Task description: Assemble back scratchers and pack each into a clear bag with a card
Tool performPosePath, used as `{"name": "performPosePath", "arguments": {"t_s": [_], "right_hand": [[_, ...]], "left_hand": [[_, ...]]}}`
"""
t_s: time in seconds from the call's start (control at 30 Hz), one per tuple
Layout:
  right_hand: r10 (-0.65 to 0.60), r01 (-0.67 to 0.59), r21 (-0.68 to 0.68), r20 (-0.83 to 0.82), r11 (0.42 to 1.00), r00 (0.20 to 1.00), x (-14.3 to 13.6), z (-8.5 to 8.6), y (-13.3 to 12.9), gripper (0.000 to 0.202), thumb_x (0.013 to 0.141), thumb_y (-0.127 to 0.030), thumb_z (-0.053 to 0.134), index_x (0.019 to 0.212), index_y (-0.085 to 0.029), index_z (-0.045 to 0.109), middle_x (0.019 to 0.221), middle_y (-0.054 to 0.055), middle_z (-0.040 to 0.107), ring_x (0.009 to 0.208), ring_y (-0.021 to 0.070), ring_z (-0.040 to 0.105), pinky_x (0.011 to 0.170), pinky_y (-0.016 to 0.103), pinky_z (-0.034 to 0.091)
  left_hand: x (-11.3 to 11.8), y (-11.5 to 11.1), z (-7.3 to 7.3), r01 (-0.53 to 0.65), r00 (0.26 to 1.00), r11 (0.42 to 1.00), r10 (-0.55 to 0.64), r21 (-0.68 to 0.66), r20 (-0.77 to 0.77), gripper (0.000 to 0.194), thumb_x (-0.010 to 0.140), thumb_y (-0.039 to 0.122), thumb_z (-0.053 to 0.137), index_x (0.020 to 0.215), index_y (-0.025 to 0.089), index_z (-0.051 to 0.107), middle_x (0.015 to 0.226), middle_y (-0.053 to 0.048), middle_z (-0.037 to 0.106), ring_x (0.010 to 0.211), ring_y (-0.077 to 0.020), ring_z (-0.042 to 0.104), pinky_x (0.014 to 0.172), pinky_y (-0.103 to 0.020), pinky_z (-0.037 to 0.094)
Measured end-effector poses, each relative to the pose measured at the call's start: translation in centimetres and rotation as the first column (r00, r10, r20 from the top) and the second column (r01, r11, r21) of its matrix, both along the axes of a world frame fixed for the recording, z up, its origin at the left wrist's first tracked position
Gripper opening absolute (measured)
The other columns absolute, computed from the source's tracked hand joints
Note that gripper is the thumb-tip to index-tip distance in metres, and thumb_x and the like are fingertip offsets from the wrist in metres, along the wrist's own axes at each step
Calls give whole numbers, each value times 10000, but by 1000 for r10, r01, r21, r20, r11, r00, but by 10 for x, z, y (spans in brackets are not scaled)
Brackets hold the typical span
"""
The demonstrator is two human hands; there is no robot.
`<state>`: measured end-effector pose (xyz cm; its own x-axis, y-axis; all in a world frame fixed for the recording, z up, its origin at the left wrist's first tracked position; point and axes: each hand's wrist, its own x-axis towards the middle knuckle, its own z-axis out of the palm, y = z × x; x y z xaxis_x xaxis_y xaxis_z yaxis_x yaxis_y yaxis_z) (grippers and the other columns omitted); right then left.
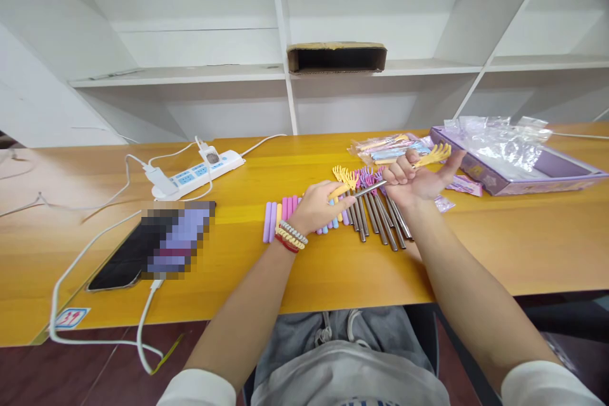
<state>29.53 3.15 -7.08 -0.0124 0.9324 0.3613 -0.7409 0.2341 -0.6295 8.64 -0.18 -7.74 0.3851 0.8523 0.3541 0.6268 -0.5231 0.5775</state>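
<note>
A back scratcher with a yellow claw head [435,155], a thin metal rod [370,189] and a yellow handle [339,191] spans both hands. My left hand [314,206] is closed around the handle. The fingers of my right hand [413,183] curl around the rod just below the claw, its thumb stretched outward. Beneath my hands lie several metal rods [392,228] with yellow, purple and pink claw heads [345,176]. Loose handles in purple [268,222], pink, yellow and blue form a row, partly hidden by my left hand.
Bagged scratchers [380,147] lie behind my right hand. A purple box [523,187] with clear plastic bags [504,143] stands at right. On the left are a white power strip [200,174], cables and two phones [118,257]. A cardboard box [337,58] sits on the shelf.
</note>
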Motion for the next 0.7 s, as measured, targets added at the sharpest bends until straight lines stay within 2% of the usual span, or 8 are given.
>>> {"name": "performPosePath", "arguments": {"t_s": [0.13, 0.3, 0.4, 0.47, 0.57, 0.7], "right_hand": [[105, -106, -14, -41, 994, 994, -10, 2, -6, 620, 554, -839, 463, 550, -220, 433, 458, -53, 284, 424, 90, 256, 462, 267, 285], [195, -216, -121, -160, 969, 968, -4, -4, 5, 662, 581, -867, 377, 547, -210, 453, 449, -36, 347, 481, 118, 404, 606, 331, 433], [142, -191, -237, -211, 953, 967, -2, -12, 13, 653, 667, -834, 317, 560, -208, 472, 422, -38, 345, 440, 113, 396, 579, 321, 436], [93, -158, -284, -230, 946, 969, -4, -16, 16, 647, 710, -806, 293, 542, -205, 465, 406, -39, 333, 416, 106, 385, 552, 306, 427], [50, -112, -286, -214, 952, 975, -9, -18, 14, 630, 736, -774, 310, 509, -202, 447, 402, -35, 343, 424, 109, 407, 588, 322, 446], [21, -55, -274, -125, 960, 992, -14, -15, 11, 607, 760, -735, 344, 486, -199, 417, 438, -17, 411, 510, 135, 494, 695, 374, 466]], "left_hand": [[2, -1, -4, 35, 998, 998, -38, -55, -55, 282, 864, 398, 447, 785, 185, 614, 735, -5, 595, 656, -126, 538, 632, -241, 398], [-4, 8, -10, 3, 998, 999, 0, 42, -58, 272, 879, 370, 439, 784, 172, 599, 706, -15, 587, 657, -140, 541, 629, -253, 407], [-5, 10, -15, 5, 999, 998, -2, 55, -51, 241, 875, 347, 449, 823, 177, 611, 676, -2, 600, 605, -134, 540, 620, -258, 418], [-5, 10, -19, 9, 1000, 995, -6, 99, -28, 190, 861, 271, 462, 912, 186, 623, 752, -5, 643, 643, -135, 570, 661, -261, 437], [-2, 7, -25, 15, 1000, 980, -11, 197, -24, 250, 821, 155, 452, 1005, 186, 618, 880, -24, 668, 756, -151, 600, 724, -266, 448], [8, -1, -26, 60, 994, 962, -34, 265, -104, 240, 844, 161, 415, 981, 175, 612, 818, -38, 644, 735, -153, 586, 687, -260, 439]]}}
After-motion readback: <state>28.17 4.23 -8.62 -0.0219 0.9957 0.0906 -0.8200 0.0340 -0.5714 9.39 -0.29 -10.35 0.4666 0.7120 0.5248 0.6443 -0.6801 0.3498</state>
